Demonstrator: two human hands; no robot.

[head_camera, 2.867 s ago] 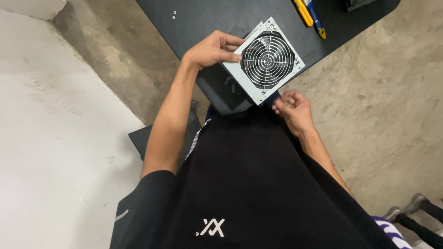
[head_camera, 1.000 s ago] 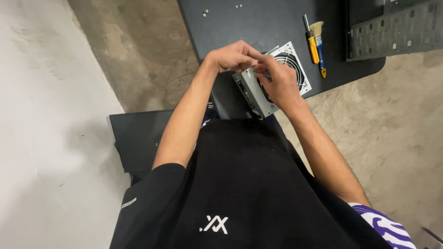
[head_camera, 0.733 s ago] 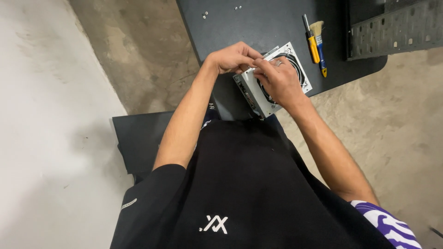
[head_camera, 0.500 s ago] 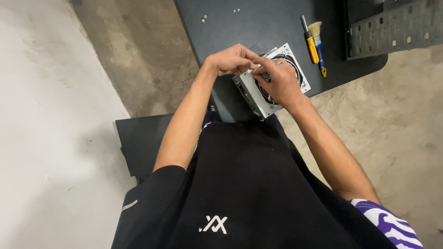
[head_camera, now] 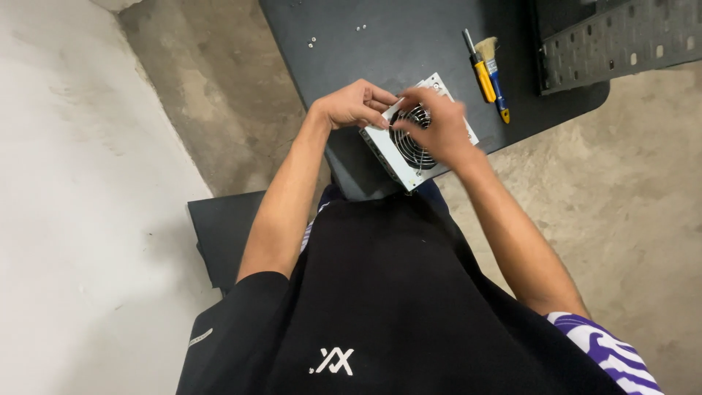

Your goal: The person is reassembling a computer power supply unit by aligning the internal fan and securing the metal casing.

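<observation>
metal power supply box (head_camera: pixel 398 150) with round fan grille sits at near edge of black table (head_camera: pixel 380 44); likely heavy, rigid, sharp-cornered, best gripped by its sides. left hand (head_camera: pixel 355 104) fingers curl on its far-left corner; right hand (head_camera: pixel 437 128) fingers pressed over grille.

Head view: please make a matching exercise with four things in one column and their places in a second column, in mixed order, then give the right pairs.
Things:
1. Grey metal box with round fan grille
2. Yellow-handled screwdriver
3. Small loose screws
4. Perforated dark metal panel

Places:
A. table's far left part
B. top right corner
C. between both hands
D. beside a small brush

Pairs: 1-C, 2-D, 3-A, 4-B
</observation>
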